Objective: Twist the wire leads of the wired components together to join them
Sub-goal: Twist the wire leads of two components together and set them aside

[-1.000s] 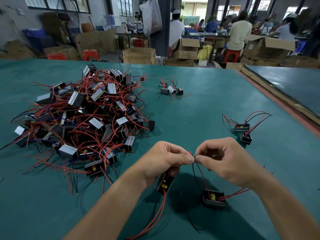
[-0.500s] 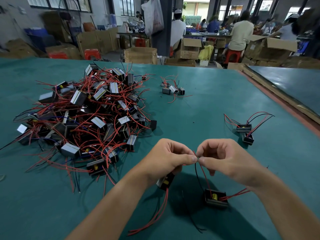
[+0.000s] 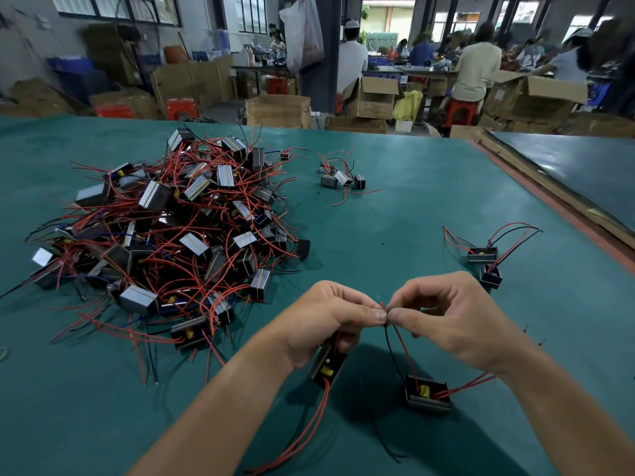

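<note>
left of the hands, across the green table [image 3: 429, 218], sprawls the component pile [image 3: 165, 235]; left hand [image 3: 330, 324] and right hand [image 3: 453, 321] meet fingertip to fingertip, both pinching the wire leads [image 3: 383, 308]; held component [image 3: 328, 367] tucked under left palm; second component [image 3: 427, 393] lying beneath right hand

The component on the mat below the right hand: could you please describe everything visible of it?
The component is a dark block with a yellow part in its open top. It lies on the green mat, its body untouched. Red and black leads rise to the right hand's pinch; more red leads trail rightward.
</note>
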Demonstrator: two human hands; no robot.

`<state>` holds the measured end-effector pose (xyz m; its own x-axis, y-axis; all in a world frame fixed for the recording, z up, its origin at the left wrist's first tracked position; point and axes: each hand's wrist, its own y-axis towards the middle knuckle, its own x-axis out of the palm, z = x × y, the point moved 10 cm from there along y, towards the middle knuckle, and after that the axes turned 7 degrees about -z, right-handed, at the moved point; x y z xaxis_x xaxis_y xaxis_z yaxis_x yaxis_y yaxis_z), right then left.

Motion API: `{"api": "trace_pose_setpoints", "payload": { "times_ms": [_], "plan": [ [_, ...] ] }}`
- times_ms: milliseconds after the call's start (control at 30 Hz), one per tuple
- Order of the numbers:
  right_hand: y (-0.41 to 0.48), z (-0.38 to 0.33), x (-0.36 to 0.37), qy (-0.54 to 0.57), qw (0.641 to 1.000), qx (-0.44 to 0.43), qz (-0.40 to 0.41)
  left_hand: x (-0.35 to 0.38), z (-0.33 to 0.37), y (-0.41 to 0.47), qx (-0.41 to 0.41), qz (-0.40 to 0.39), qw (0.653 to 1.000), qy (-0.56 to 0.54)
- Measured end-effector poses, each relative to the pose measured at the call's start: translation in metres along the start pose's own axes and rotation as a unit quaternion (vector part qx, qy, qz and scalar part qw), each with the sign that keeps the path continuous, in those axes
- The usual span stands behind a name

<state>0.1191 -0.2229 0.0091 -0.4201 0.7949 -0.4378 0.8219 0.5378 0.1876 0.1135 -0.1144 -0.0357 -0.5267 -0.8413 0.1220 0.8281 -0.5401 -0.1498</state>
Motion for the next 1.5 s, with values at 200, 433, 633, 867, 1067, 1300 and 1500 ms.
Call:
{"api": "trace_pose_setpoints", "payload": {
  "times_ms": [200,433,633,867,1067,1300,1500],
  "plan": [
    [0.001,0.005,0.003,-0.021,0.999,0.043,-0.006,-0.004,0.006,0.0,0.04,0.033,0.996,0.073],
    [0.001,0.008,0.006,0.056,0.996,0.065,-0.01,-0.005,0.016,-0.001,0.085,0.057,0.989,0.105],
    [0.003,0.015,0.002,0.077,0.993,0.087,0.025,-0.005,0.011,0.0,0.08,0.049,0.988,0.122],
    [0.001,0.018,0.004,0.089,0.992,0.091,-0.004,-0.021,0.007,0.004,0.07,0.089,0.99,0.089],
    [0.002,0.029,0.011,0.046,0.992,0.113,-0.015,-0.019,0.004,0.005,0.069,0.078,0.992,0.068],
    [0.004,0.039,-0.02,-0.05,0.988,0.085,0.116,-0.026,0.003,0.004,0.048,0.132,0.99,0.013],
    [0.003,0.033,-0.022,-0.077,0.987,0.05,0.131,-0.018,0.003,0.003,0.03,0.091,0.995,-0.011]
  ]
}}
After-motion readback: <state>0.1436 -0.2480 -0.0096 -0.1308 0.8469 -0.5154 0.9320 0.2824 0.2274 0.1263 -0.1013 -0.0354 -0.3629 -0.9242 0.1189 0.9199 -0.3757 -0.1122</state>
